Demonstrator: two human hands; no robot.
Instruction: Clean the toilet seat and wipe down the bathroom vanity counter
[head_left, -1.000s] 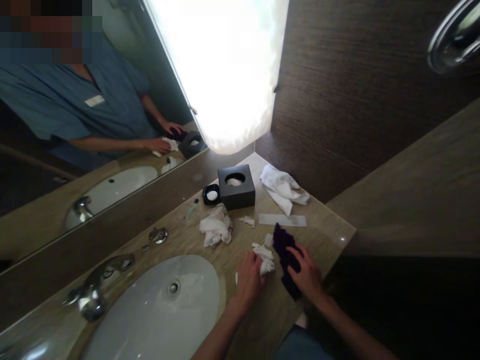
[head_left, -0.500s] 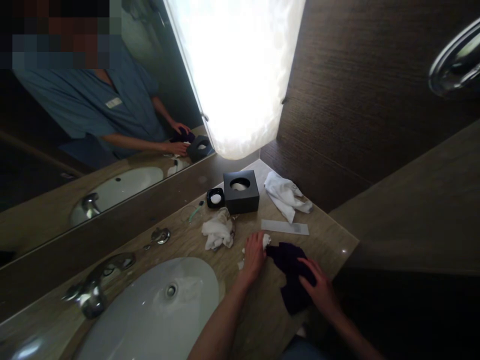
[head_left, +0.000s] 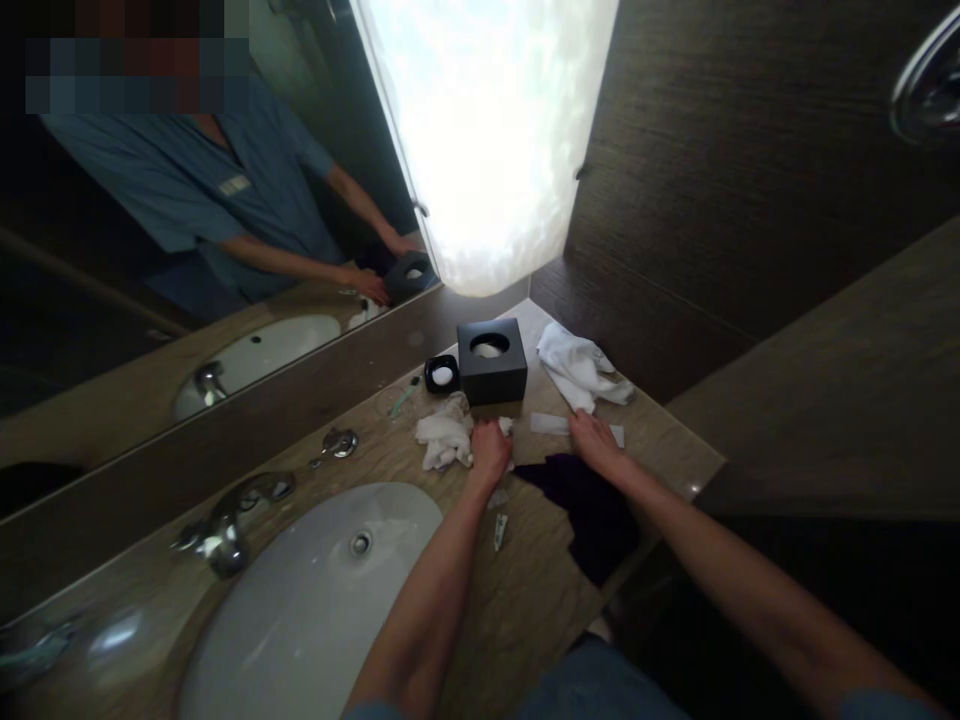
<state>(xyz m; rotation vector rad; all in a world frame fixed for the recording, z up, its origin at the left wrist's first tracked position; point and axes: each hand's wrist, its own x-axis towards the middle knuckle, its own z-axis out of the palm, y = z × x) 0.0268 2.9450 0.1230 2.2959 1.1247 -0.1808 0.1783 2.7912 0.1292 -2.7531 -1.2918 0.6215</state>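
My left hand (head_left: 491,450) is closed around crumpled white tissue (head_left: 506,427), beside a larger rumpled white cloth (head_left: 444,440). My right hand (head_left: 595,442) bends its fingers over the middle of a flat white strip packet (head_left: 550,424), which lies on the counter. Its fingertips come close to the lower corner of another white cloth (head_left: 581,365). A dark purple cloth (head_left: 596,515) lies spread out below my right hand, released. A small white tube (head_left: 500,532) and a small clear piece (head_left: 497,497) lie below my left hand.
A black tissue box (head_left: 493,375) stands in the corner next to a black soap dish (head_left: 441,375). A green toothbrush (head_left: 403,398) lies nearby. The white sink (head_left: 300,600) and chrome faucet (head_left: 232,520) are at left, under a mirror (head_left: 315,230). The counter (head_left: 540,600) ends at right.
My right hand has let go of the purple cloth and moved up to the strip packet. My left hand has shifted slightly toward the rumpled cloth, uncovering the small tube.
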